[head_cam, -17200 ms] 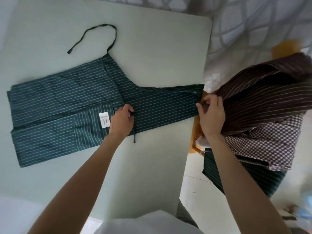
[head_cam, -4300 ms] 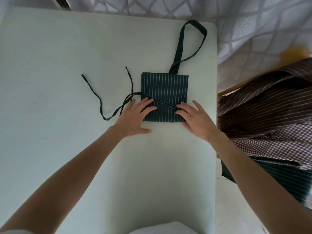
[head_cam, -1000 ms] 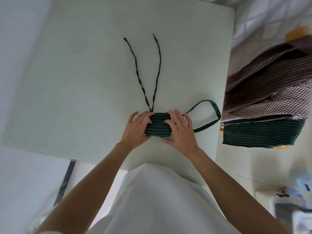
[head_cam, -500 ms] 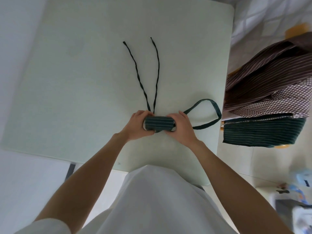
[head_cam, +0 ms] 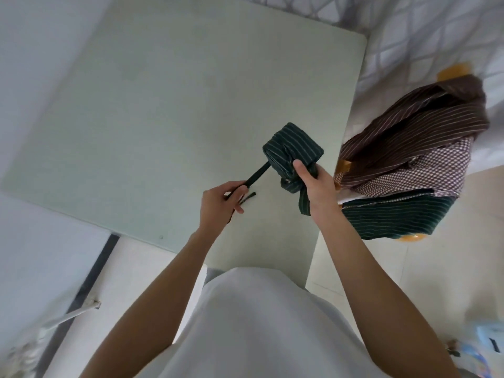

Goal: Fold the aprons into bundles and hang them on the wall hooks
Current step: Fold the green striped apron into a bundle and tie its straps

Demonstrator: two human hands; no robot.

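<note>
The dark green striped apron is rolled into a tight bundle point(head_cam: 293, 150), lifted off the pale table point(head_cam: 174, 110). My right hand point(head_cam: 316, 184) grips the bundle from below, thumb on its side, with a strip of the cloth hanging under the palm. My left hand point(head_cam: 221, 205) pinches the apron's dark tie strap point(head_cam: 257, 174), which runs taut from the bundle down to my fingers. The loose strap end pokes out past my fingers. No wall hooks are in view.
A heap of other aprons point(head_cam: 409, 165), brown striped, checked and green striped, lies draped over a yellow wooden chair point(head_cam: 454, 70) right of the table. A patterned white curtain point(head_cam: 425, 25) hangs behind. White wall stands to the left.
The bundle was pressed on the table under both hands. Now my right hand has lifted it, and my left hand has taken the tie strap and pulled it out to the left.
</note>
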